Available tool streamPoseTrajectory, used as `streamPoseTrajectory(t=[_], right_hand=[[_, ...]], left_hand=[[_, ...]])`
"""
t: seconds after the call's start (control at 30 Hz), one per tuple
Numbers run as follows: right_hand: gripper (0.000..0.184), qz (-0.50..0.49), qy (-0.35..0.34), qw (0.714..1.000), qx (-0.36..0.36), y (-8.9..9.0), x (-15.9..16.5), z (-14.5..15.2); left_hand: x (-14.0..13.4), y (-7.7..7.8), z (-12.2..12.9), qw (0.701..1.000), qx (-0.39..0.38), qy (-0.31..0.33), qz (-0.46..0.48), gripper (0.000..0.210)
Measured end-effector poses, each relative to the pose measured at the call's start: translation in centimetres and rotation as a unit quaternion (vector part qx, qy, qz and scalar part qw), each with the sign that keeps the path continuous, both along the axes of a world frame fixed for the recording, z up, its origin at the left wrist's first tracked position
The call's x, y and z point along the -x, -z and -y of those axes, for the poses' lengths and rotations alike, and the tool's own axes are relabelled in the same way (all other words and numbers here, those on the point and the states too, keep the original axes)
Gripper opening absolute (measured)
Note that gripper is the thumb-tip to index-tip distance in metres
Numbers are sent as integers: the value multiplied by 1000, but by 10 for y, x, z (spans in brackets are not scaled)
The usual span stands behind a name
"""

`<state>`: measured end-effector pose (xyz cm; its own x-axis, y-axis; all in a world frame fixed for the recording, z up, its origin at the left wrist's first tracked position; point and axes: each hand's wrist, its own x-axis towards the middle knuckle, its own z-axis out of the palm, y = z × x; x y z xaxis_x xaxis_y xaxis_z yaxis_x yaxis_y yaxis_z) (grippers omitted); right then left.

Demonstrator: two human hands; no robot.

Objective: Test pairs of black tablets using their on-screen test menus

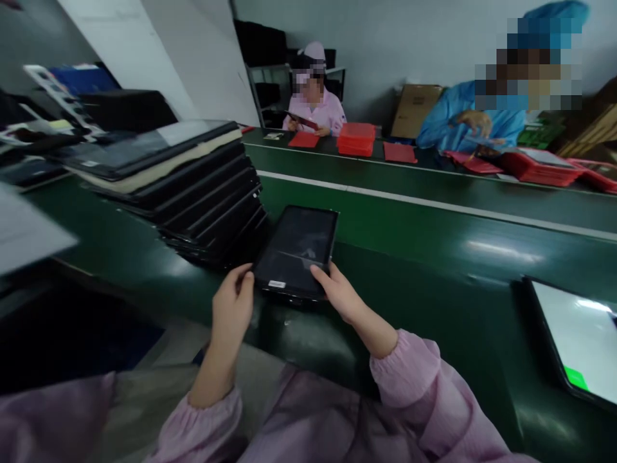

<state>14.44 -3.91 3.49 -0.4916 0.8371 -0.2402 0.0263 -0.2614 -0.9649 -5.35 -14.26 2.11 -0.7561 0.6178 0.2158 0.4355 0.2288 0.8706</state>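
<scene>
Dark tablet (pixel 296 252) flat at the near edge of the green tabletop (pixel 424 244) — gripped at both near corners.
Left hand (pixel 232 307) and right hand (pixel 339 292) each clamped on a corner; leaning stack of tablets (pixel 193 186) just left, bare green to the right, lit tablet (pixel 576 334) well apart; co-workers with red covers (pixel 355 138) across.

The scene is dim and greenish, lit from overhead. Soft white streaks of glare lie on the glossy green table (pixel 434 218), brightest at the right. A lit screen (pixel 578 341) at the right edge blows out to near white. The dark tablet (pixel 296 247) faintly mirrors the room. The lower left sinks into deep shadow. Wide-angle distortion bends the table lines and stretches the edges; the left margin and the near sleeves (pixel 414 379) are blurred.
</scene>
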Motion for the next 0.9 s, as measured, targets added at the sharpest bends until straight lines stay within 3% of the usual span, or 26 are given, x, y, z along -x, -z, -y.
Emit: streamPoseTrajectory(t=[0.1,0.37,0.5,0.67,0.8,0.9], right_hand=[[55,0,20,999,43,6,-5,-5],[54,-39,14,994,99,7,-14,-14],[58,-72,5,990,124,5,-21,-17],[64,-92,10,982,162,8,-39,-25],[68,-99,34,979,175,25,-58,-25],[58,-77,63,978,181,55,-87,-21]], left_hand=[[-7,3,-11,1000,-13,9,-2,29],[21,6,-29,999,32,-24,25,21],[25,-9,-27,994,93,-2,52,20],[19,-33,-29,978,168,55,116,38],[-6,-41,-31,963,170,117,175,45],[-38,-43,-30,959,149,138,195,42]])
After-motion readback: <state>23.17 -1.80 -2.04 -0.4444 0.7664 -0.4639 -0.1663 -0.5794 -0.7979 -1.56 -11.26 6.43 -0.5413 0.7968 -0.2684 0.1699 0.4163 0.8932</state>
